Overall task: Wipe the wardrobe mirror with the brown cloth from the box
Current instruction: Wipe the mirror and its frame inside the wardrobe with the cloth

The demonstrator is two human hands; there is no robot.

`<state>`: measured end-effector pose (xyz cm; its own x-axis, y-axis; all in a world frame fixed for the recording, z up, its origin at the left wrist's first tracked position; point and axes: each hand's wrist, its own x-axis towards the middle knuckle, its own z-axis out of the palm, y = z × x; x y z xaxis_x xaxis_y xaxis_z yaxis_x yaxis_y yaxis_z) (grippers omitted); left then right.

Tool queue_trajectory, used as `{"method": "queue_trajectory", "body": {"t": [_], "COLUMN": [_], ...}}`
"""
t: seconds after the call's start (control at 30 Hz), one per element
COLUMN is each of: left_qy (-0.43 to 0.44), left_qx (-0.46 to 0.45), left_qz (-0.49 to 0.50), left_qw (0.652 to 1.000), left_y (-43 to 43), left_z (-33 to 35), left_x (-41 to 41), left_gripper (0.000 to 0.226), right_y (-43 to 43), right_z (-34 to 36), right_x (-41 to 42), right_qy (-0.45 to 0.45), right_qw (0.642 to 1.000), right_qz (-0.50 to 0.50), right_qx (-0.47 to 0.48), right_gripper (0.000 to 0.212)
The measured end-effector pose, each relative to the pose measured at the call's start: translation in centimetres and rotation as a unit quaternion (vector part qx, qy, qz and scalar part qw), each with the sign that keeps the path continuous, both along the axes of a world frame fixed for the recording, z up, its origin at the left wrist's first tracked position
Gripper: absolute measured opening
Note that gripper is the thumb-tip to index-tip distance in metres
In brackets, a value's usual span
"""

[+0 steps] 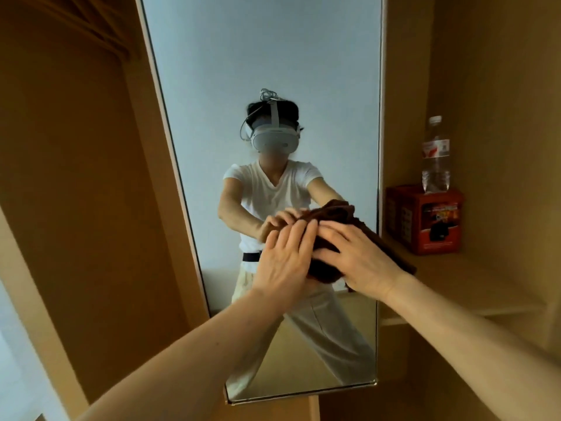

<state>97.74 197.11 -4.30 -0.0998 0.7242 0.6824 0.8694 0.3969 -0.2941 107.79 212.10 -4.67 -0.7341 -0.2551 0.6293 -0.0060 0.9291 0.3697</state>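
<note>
The tall wardrobe mirror (258, 71) stands straight ahead and reflects a person in a white T-shirt. A bunched brown cloth (323, 270) lies against the glass at about waist height, near the mirror's right edge. My right hand (359, 259) grips the cloth, with the fingers spread over it and the thumb curled under it. My left hand (285, 264) lies beside it with straight fingers, the fingertips touching the cloth's upper left part. A fold of the cloth trails off to the right past the mirror frame.
A red box (434, 221) sits on the wooden shelf (455, 278) right of the mirror, with a clear water bottle (435, 159) standing on it. Left of the mirror is an open wardrobe compartment (85, 177) with hangers at the top.
</note>
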Motion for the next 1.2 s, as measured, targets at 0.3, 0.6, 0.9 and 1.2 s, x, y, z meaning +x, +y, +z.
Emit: {"method": "queue_trajectory", "body": {"t": [0.3, 0.6, 0.9, 1.2], "left_qy": [0.063, 0.112, 0.137, 0.18], "left_qx": [0.073, -0.07, -0.017, -0.001], "left_qz": [0.016, -0.012, 0.038, -0.009], "left_qw": [0.995, 0.991, 0.99, 0.984], "left_y": [3.9, 0.7, 3.9, 4.9], "left_z": [10.7, -4.1, 7.8, 2.8], "left_x": [0.2, -0.8, 0.2, 0.0], "left_gripper": [0.09, 0.067, 0.084, 0.06], "right_y": [1.2, -2.5, 0.1, 0.0], "right_z": [8.5, -8.1, 5.3, -1.3], "right_x": [-0.6, 1.1, 2.3, 1.5], "right_qy": [0.22, 0.045, 0.121, 0.172], "right_qw": [0.961, 0.966, 0.964, 0.941], "right_qz": [-0.1, -0.155, -0.175, -0.178], "right_qx": [-0.136, -0.205, -0.16, -0.232], "right_gripper": [0.068, 0.073, 0.055, 0.057]}}
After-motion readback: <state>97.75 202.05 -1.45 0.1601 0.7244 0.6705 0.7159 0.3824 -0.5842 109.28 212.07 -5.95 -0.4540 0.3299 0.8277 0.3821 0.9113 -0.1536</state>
